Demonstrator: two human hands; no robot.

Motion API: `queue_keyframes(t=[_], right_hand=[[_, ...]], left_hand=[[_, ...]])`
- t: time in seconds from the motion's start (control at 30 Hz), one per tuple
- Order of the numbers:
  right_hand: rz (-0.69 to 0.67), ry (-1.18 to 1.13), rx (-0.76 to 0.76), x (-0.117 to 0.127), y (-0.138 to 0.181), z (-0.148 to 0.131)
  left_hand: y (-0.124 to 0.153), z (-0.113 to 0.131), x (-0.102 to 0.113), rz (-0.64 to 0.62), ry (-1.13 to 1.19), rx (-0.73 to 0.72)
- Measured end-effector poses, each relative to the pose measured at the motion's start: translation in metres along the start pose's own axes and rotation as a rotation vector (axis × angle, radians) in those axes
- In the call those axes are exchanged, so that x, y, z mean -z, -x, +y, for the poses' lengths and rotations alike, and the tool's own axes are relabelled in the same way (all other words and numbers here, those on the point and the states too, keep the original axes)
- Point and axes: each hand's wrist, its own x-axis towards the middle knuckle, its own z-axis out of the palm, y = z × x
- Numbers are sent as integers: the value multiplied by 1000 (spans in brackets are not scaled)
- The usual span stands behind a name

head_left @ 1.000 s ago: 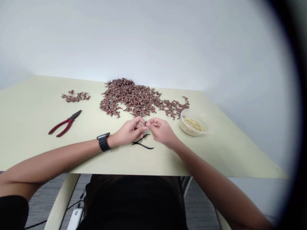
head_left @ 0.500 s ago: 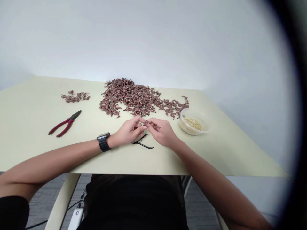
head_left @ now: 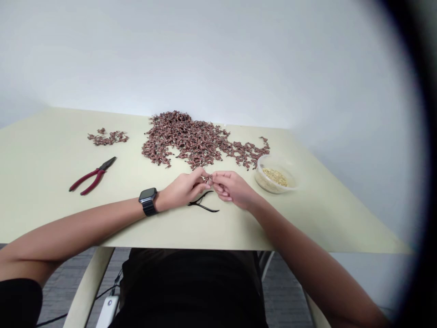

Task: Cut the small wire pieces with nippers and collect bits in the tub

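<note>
My left hand and my right hand meet fingertip to fingertip just in front of a large pile of small brown figurines. One small brown figurine is pinched between the left thumb and forefinger. My right fingers are closed at its right side; whether they hold a tiny part as well is hidden. Under the hands lies a black-handled hand tool, its front end covered by my left hand. At the right stands a clear plastic bowl with small gold-coloured pieces inside.
Red-handled pliers lie at the left of the pale table. Behind them is a smaller group of brown figurines. A wall borders the table's back, and a white device with cables sits below its front edge.
Both hands have shifted slightly to the right and turned a little, the right fingers curling differently by the figurine. The left wrist has rolled, so the watch face shows more.
</note>
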Motion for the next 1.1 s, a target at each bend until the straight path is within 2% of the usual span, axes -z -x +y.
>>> queue_keyframes(t=[0.1, 0.2, 0.3, 0.43, 0.83, 0.93, 1.1], right_hand=[[149, 411, 249, -4, 2, 3], [233, 755, 434, -4, 3, 4], [224, 885, 488, -1, 3, 5], [217, 919, 500, 0, 4, 6], [159, 824, 464, -1, 7, -1], [142, 597, 325, -4, 5, 1], [50, -7, -67, -2, -1, 2]], left_hand=[[-2, 3, -2, 26, 187, 79], [-3, 3, -5, -12, 389, 145], [-2, 2, -7, -50, 475, 173], [-1, 3, -6, -68, 479, 168], [0, 7, -3, -83, 450, 160], [1, 9, -1, -85, 357, 118], [1, 11, 4, -79, 192, 33]])
